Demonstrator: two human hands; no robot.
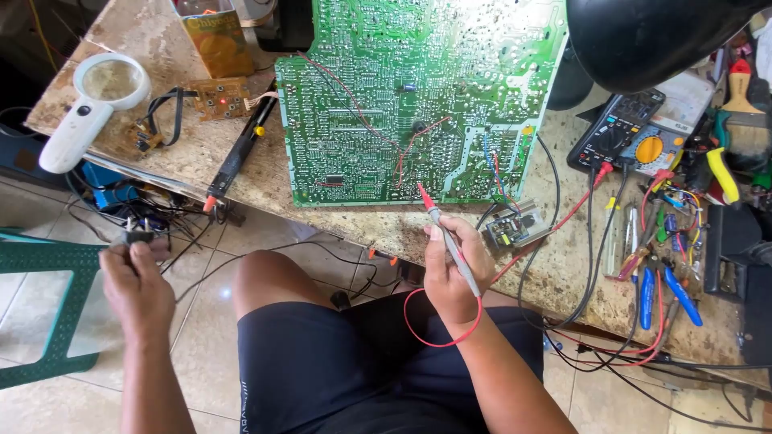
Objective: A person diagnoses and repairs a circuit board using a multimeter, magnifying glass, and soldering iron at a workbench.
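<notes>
Pinching a red-tipped probe [447, 238], the right hand [454, 269] sits just below the green circuit board [418, 96]; multimeter [618, 133] lies right of the board, while the left hand [135, 285] grips a small plug [138, 235].

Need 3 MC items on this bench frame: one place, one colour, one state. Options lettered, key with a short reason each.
1. Where does the white magnifying glass lie?
A. left end of the bench
B. on the floor
C. on the green circuit board

2. What colour is the tip of the probe in the right hand?
A. blue
B. red
C. white

3. How is the left hand placed?
A. flat on the bench
B. off the bench, gripping a small dark part
C. on the multimeter

Key: 1 A, it rests near the bench's left corner. 2 B, the tip by the green circuit board edge is red, as is its lead. 3 B, its fingers pinch a small dark part above the floor tiles.
</notes>
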